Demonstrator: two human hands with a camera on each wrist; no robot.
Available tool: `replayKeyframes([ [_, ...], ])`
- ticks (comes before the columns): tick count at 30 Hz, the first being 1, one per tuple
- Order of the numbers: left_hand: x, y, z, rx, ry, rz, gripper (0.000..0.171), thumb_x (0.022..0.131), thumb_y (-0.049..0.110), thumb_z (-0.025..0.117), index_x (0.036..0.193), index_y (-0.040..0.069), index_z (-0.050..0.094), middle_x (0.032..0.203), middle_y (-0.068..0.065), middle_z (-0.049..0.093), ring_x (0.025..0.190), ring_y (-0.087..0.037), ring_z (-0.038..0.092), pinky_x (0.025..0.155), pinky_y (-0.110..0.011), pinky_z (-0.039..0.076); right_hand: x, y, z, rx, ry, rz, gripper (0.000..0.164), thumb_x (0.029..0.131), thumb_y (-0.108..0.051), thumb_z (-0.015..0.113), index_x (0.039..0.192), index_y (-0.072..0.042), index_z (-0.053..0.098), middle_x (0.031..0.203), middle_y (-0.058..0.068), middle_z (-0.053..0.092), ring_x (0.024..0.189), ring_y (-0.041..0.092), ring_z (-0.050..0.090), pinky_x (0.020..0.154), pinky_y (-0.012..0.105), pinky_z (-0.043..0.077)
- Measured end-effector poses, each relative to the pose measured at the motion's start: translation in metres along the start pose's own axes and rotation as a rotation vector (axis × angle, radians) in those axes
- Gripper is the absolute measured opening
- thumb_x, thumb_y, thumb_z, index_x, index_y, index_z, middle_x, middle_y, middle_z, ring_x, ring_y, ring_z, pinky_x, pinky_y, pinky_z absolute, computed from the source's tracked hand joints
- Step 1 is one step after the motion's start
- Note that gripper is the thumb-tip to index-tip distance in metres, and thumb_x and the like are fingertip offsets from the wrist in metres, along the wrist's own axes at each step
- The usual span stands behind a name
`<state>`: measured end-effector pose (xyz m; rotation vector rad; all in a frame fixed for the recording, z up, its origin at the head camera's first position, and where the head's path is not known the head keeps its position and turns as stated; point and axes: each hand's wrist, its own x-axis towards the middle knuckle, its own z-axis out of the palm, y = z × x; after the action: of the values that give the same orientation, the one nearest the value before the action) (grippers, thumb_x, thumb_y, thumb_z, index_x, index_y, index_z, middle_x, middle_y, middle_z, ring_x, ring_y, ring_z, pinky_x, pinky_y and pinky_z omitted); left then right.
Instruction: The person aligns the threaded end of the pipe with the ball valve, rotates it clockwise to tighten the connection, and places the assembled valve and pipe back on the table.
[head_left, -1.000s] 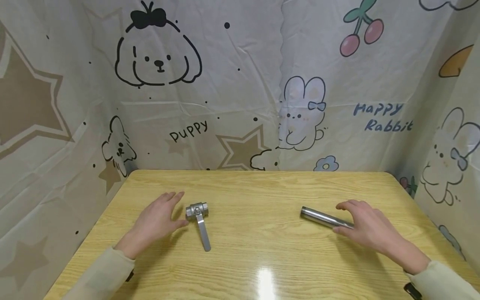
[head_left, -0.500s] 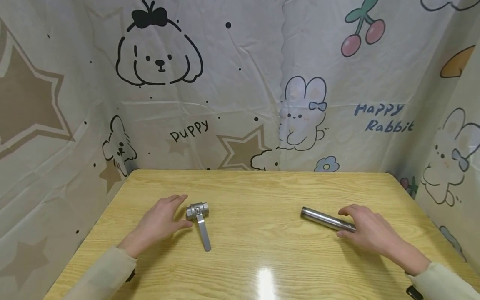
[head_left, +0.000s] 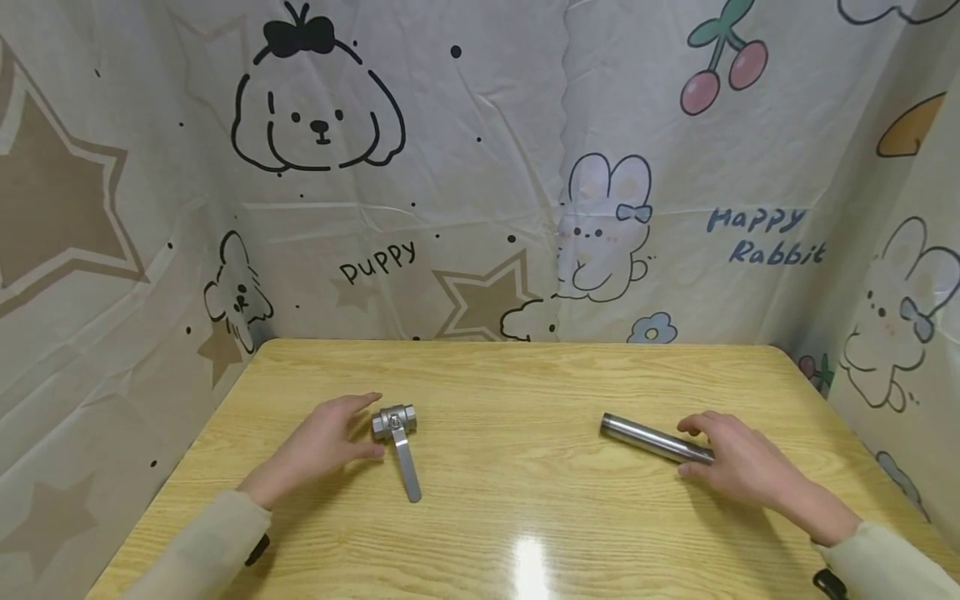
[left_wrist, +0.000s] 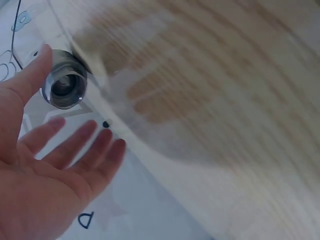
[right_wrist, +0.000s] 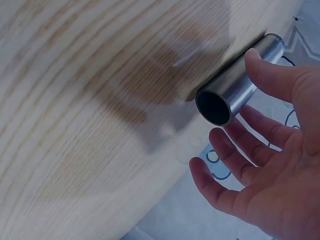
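Note:
A steel ball valve lies on the left half of the table, its flat lever handle pointing toward me. My left hand hovers just left of it, thumb and fingers spread apart on that side. In the left wrist view the valve's threaded bore shows beyond the thumb. On the right lies a metal pipe, slanted, its near right end by my right hand. The right wrist view shows the hollow pipe end between thumb and loosely bent fingers; whether they touch it I cannot tell.
Both things lie on a light wood-grain table with rounded far corners. A printed cloth with cartoon figures hangs behind it and along both sides. Bright light reflects near the table's front middle.
My left hand has shifted slightly right, closer to the valve. The right hand has moved slightly right and nearer me along the pipe. Valve and pipe stay in place.

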<state>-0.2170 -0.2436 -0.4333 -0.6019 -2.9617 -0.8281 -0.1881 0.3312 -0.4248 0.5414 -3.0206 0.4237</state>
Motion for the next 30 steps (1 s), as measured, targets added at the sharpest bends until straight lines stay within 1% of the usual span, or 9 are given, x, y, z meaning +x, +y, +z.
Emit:
replayKeyframes([
  [4,0.002,-0.006,0.001,-0.065,-0.001,0.036,0.081,0.082,0.026,0.092,0.149,0.0,0.056,0.15,-0.02,0.056,0.139,-0.045,0.05,0.116,-0.064,0.037,0.002,0.002,-0.001,0.025,-0.02,-0.004,0.056,0.08,-0.025,0.093,0.122,0.003,0.07,0.113,0.013,0.071,0.1,0.034,0.068,0.077,0.054,0.059],
  [8,0.005,-0.01,0.005,-0.106,-0.016,0.059,0.082,0.08,0.026,0.094,0.149,0.001,0.057,0.148,-0.019,0.059,0.136,-0.041,0.054,0.113,-0.06,0.042,0.003,0.002,0.0,0.047,-0.044,-0.006,0.049,0.081,-0.021,0.093,0.118,0.002,0.071,0.109,0.009,0.071,0.095,0.026,0.067,0.077,0.05,0.058],
  [12,0.009,-0.012,0.007,-0.169,-0.034,0.061,0.082,0.079,0.022,0.094,0.149,-0.001,0.057,0.142,-0.017,0.064,0.122,-0.032,0.064,0.104,-0.053,0.053,0.006,0.001,0.001,0.057,-0.062,0.004,0.044,0.082,-0.017,0.092,0.116,0.002,0.072,0.107,0.005,0.072,0.091,0.019,0.063,0.077,0.045,0.057],
  [15,0.013,-0.013,0.009,-0.209,-0.036,0.054,0.079,0.08,0.017,0.094,0.147,-0.002,0.058,0.134,-0.015,0.069,0.108,-0.024,0.069,0.093,-0.046,0.059,0.007,0.0,0.002,0.072,-0.083,0.023,0.04,0.083,-0.013,0.091,0.116,0.002,0.073,0.104,0.004,0.071,0.087,0.016,0.06,0.074,0.042,0.055],
  [19,0.016,-0.013,0.009,-0.228,-0.031,0.048,0.074,0.08,0.013,0.093,0.144,-0.004,0.06,0.123,-0.014,0.073,0.099,-0.021,0.07,0.086,-0.042,0.061,0.008,0.0,0.002,0.089,-0.106,0.041,0.036,0.084,-0.01,0.089,0.114,0.001,0.073,0.101,0.001,0.069,0.084,0.015,0.058,0.072,0.038,0.053],
  [26,0.017,-0.014,0.011,-0.239,-0.039,0.032,0.068,0.082,0.014,0.093,0.141,-0.003,0.064,0.127,-0.013,0.073,0.097,-0.019,0.07,0.083,-0.035,0.062,0.007,0.003,0.002,0.105,-0.103,0.043,0.034,0.085,-0.009,0.088,0.113,0.001,0.072,0.098,-0.001,0.067,0.083,0.014,0.057,0.07,0.035,0.052],
  [30,0.018,-0.016,0.012,-0.285,-0.035,0.028,0.065,0.083,0.014,0.092,0.14,-0.003,0.065,0.125,-0.014,0.073,0.097,-0.019,0.071,0.083,-0.031,0.061,0.006,0.005,0.003,0.104,-0.093,0.036,0.034,0.085,-0.009,0.088,0.112,0.001,0.072,0.096,-0.002,0.067,0.082,0.013,0.056,0.068,0.033,0.051],
])
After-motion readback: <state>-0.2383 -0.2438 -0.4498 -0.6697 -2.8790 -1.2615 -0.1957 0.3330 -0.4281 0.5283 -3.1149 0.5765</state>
